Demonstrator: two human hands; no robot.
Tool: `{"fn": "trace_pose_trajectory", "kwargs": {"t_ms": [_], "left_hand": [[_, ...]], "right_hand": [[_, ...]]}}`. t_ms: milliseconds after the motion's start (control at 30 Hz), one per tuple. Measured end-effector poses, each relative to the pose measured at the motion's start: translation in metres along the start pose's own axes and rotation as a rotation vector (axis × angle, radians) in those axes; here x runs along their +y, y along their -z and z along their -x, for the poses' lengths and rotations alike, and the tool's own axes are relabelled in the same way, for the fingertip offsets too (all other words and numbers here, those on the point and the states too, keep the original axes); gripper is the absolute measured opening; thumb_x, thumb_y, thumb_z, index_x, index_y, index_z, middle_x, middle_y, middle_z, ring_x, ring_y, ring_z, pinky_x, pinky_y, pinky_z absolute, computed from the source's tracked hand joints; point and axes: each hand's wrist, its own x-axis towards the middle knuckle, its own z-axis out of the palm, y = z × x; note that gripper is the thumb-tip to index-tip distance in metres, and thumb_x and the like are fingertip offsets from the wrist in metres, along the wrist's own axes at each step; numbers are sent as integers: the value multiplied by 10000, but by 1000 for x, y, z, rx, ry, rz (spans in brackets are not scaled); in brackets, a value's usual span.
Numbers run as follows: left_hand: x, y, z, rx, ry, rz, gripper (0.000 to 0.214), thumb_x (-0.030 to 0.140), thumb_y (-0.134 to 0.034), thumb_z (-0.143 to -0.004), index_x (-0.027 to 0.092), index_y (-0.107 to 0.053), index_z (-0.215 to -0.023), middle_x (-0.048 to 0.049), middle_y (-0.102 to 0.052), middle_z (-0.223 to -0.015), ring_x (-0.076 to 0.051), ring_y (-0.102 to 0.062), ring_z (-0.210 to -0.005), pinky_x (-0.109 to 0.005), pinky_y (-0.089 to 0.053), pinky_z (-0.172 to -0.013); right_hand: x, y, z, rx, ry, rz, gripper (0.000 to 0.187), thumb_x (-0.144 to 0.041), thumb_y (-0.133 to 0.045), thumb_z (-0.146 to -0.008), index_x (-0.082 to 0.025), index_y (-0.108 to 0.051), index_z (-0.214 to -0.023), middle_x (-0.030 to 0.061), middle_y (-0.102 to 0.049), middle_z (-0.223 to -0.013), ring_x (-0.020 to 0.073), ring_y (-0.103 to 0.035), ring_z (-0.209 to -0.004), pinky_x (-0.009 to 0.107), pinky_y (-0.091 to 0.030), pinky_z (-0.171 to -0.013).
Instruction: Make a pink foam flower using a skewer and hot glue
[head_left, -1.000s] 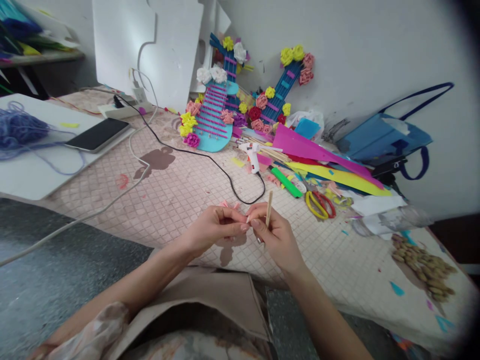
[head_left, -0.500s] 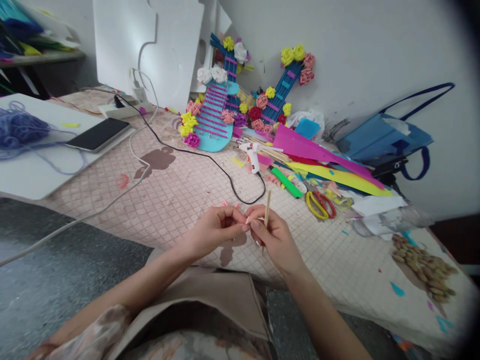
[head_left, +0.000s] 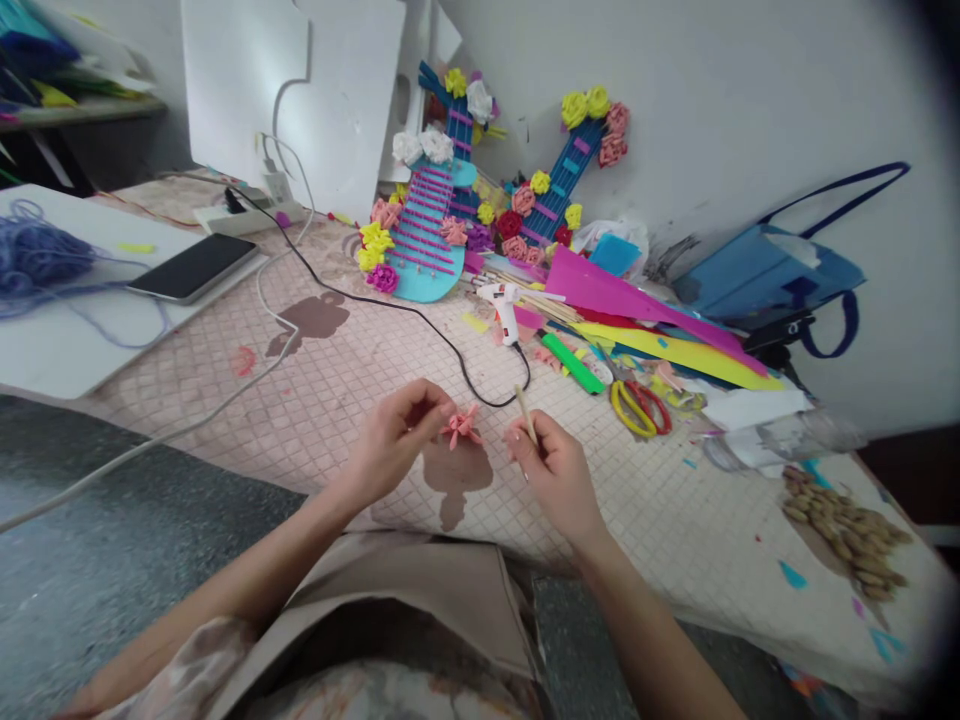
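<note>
Over the near middle of the table, my left hand (head_left: 397,440) has thumb and fingers closed in a pinch. Its fingertips are at the left side of a small cluster of pink paper pieces (head_left: 463,428); whether one is between them I cannot make out. My right hand (head_left: 555,460), to the right of the cluster, is closed around a thin wooden stick (head_left: 524,412), which tilts up and slightly left. Beyond the hands lies a white glue gun (head_left: 507,312) with its black cord (head_left: 459,362) looping toward me.
Paper-rose-trimmed guitar shapes (head_left: 427,235) lean at the back. To the right are a green cutter (head_left: 573,363), scissors (head_left: 641,408), coloured sheets (head_left: 630,300), a clear bottle (head_left: 780,440) and peanuts (head_left: 844,540). A phone (head_left: 196,268) and purple yarn (head_left: 45,250) lie left.
My hands have come apart: the left moved left and slightly away from me to the pink pieces, the right shifted slightly right. The stick now leans left, and the pink cluster shows more fully.
</note>
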Motion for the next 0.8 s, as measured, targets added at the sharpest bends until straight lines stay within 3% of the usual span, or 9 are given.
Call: {"fn": "trace_pose_trajectory", "kwargs": {"t_ms": [67,133,267,433,600,800], "left_hand": [[-6,9,0,56,-40,-240,293,321,-498,-927,155,-574,-698,7,-565,-643,-101,-502,-603,-226,-373,-556],[-12,15,1,74,-128,-387,228,280,-558,-895,158,-584,-703,9,-569,-658,-110,-507,-625,-234,-375,-569],[-24,17,4,48,-354,-512,55,204,-628,-851,168,-627,-892,-29,-614,-869,-156,-562,-843,-284,-451,-754],[-35,17,5,4,-499,-649,158,197,-611,-865,171,-629,-1020,-58,-602,-946,-188,-547,-906,-333,-461,-806],[-39,18,6,-105,-553,-743,153,141,-589,-869,183,-629,-1010,-61,-617,-966,-197,-534,-919,-351,-439,-818],[-43,16,4,-153,-616,-828,99,165,-568,-897,207,-631,-960,-37,-636,-952,-196,-524,-928,-346,-399,-807]], "right_hand": [[4,-2,1,30,29,160,375,-402,-473,-928,-202,-406,-618,-70,-333,-517,82,-343,-482,224,-262,-473],[9,-5,2,27,64,319,360,-410,-467,-928,-203,-417,-638,-68,-358,-517,90,-374,-486,230,-267,-488],[16,-12,4,-23,158,531,234,-400,-447,-945,-190,-529,-1009,2,-624,-791,149,-573,-670,250,-360,-574],[25,-15,6,-62,310,658,237,-303,-377,-981,-192,-585,-952,48,-618,-880,174,-594,-804,263,-420,-641],[34,-19,5,-52,405,702,217,-267,-427,-961,-189,-628,-950,63,-566,-897,166,-556,-790,258,-446,-646],[39,-25,1,-34,459,706,198,-227,-448,-944,-189,-637,-986,59,-552,-886,173,-536,-793,271,-452,-645]]}}
